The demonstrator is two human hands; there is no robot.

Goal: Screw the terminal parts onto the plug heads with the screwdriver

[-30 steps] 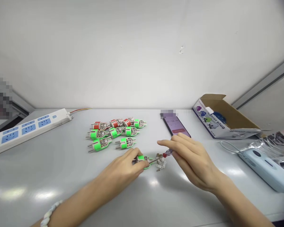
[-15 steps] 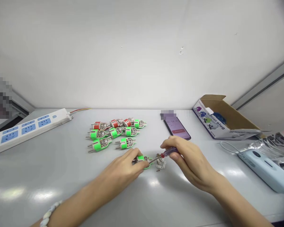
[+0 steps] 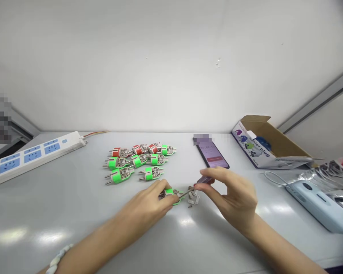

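Observation:
My left hand (image 3: pixel 153 199) is closed around a green and white electrical plug (image 3: pixel 169 192), pressing it down on the table, its inner side facing up. Between thumb and fingers, my right hand (image 3: pixel 228 194) grips the handle of a screwdriver (image 3: pixel 188 192), whose shaft slants down to the left. Its tip meets the cord end of the plug, partly hidden by my left thumb. Just right of the plug lie small white clamp strips (image 3: pixel 193 200) and several screws (image 3: pixel 190 206). Behind my left hand are several more opened plugs, some green (image 3: pixel 121 174), some red (image 3: pixel 120 152).
A white power strip (image 3: pixel 45 152) lies at the left. A phone (image 3: pixel 212 154) showing a timer rests beyond my right hand. At the back right stands an open cardboard box (image 3: pixel 286 158) with blue items inside. A light blue device (image 3: pixel 317 205) with a cord loop sits on the right.
The fingers of my right hand have turned and shifted on the screwdriver handle, with the thumb now nearer the shaft. My left hand and the plug have stayed in place.

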